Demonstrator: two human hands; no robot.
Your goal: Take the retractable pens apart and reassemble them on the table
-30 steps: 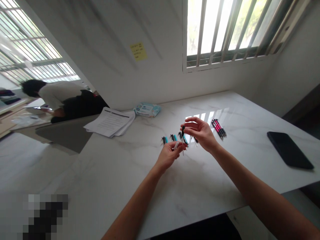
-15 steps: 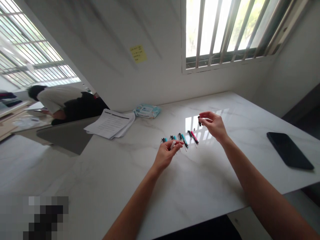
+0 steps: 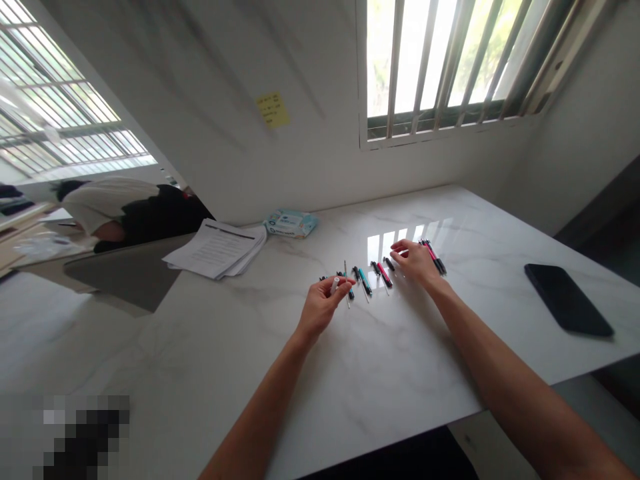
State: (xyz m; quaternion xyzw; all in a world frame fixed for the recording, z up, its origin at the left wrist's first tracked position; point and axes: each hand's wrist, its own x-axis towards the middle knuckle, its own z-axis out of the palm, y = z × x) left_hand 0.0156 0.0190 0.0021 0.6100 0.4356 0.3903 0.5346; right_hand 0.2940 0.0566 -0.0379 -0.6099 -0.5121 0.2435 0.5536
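My left hand [image 3: 324,301] is closed around a white tube-like piece [image 3: 335,285], its end pointing up. A thin pen refill [image 3: 345,267] shows just beyond those fingers; I cannot tell whether they touch it. My right hand [image 3: 414,261] is open, fingers slightly bent, beside a small black pen cap [image 3: 389,264] lying on the table. Between the hands lie a red pen barrel [image 3: 385,275] with a black cap and white refill, and a teal pen barrel [image 3: 366,281] with similar parts. More pen parts are partly hidden behind my left hand.
Red and black pens [image 3: 434,257] lie past my right hand. A black phone [image 3: 569,300] is at the right. Paper sheets [image 3: 216,248] and a wipes pack [image 3: 291,223] are by the wall, under a yellow note [image 3: 273,110]. Another person [image 3: 115,207] bends over at the far left.
The black cap has left my right fingers and now lies on the table. My right hand has lowered and its fingers have spread. My left hand still holds the white piece.
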